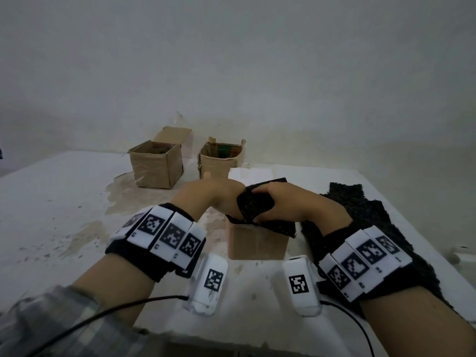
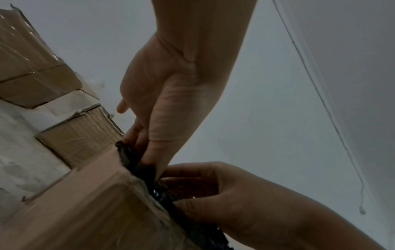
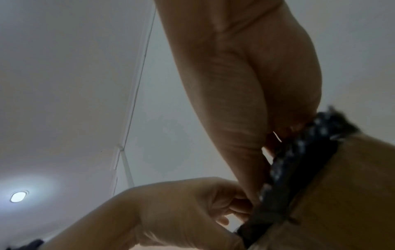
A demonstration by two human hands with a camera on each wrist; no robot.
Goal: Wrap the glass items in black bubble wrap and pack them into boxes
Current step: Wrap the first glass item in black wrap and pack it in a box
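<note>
Left hand is reaching into the box, its fingers hidden. Right hand is pinching soft, light bubble wrap; any glass inside is likely fragile, so supporting it from below looks wise.

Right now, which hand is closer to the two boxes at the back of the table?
Left. The left hand reaches into the near box, just in front of the two back boxes. The right hand grips the black bubble wrap, farther right.

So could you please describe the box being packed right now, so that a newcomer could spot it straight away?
On the white table, two open cardboard boxes stand at the far edge by the wall. The nearest box stands alone, closer to the person. Only it has black bubble wrap spilling from its top, with the left hand reaching inside and the right hand gripping the wrap.
</note>
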